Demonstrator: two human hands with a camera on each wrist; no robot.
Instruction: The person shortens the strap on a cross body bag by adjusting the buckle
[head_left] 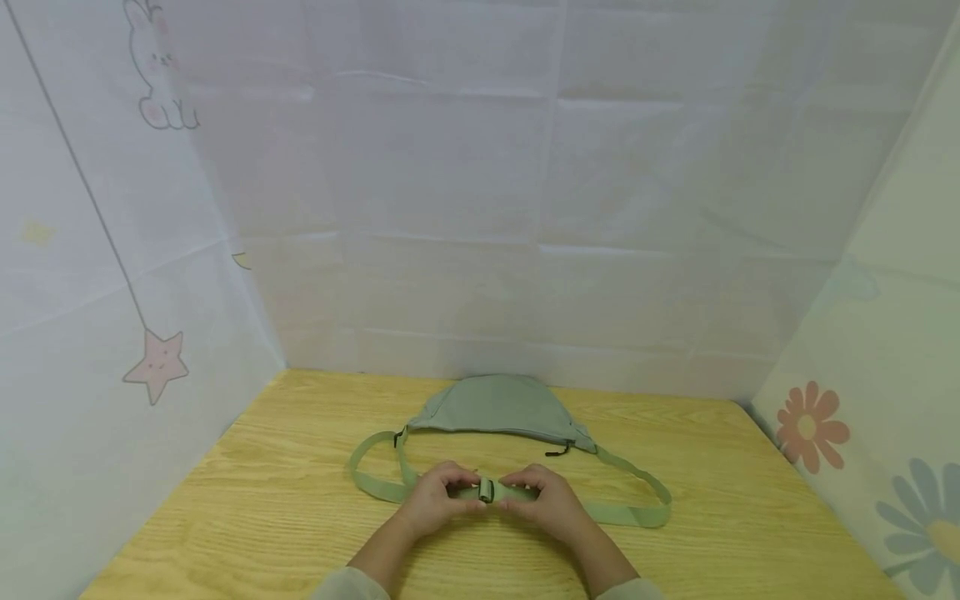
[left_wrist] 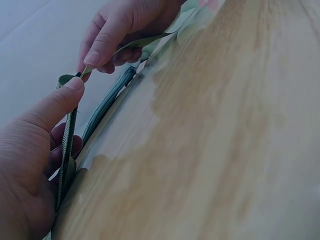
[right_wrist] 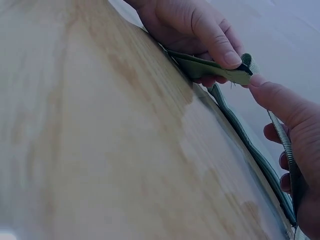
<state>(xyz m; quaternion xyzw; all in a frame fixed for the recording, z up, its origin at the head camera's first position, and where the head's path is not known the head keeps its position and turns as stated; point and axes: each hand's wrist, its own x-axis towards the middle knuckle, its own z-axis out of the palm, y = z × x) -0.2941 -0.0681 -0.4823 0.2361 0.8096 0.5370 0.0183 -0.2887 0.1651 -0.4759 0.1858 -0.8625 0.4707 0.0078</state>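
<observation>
A sage-green waist bag (head_left: 498, 406) lies on the table, its strap (head_left: 626, 514) looping toward me from both ends. Between my hands, the strap passes through a small dark slide buckle (head_left: 487, 490), held just above the tabletop. My left hand (head_left: 435, 502) pinches the webbing at the buckle's left side between thumb and fingers. From the other side, my right hand (head_left: 551, 504) pinches the strap close to the buckle. Both wrist views show the thumbs nearly meeting at the folded webbing (right_wrist: 240, 75). Fingers partly hide the buckle there.
The wood-grain table (head_left: 255, 500) ends at pale cloth walls on the left, back and right. A black zipper pull (head_left: 557, 453) hangs from the bag's right end. A second dark strap fitting (head_left: 399, 437) sits at its left end.
</observation>
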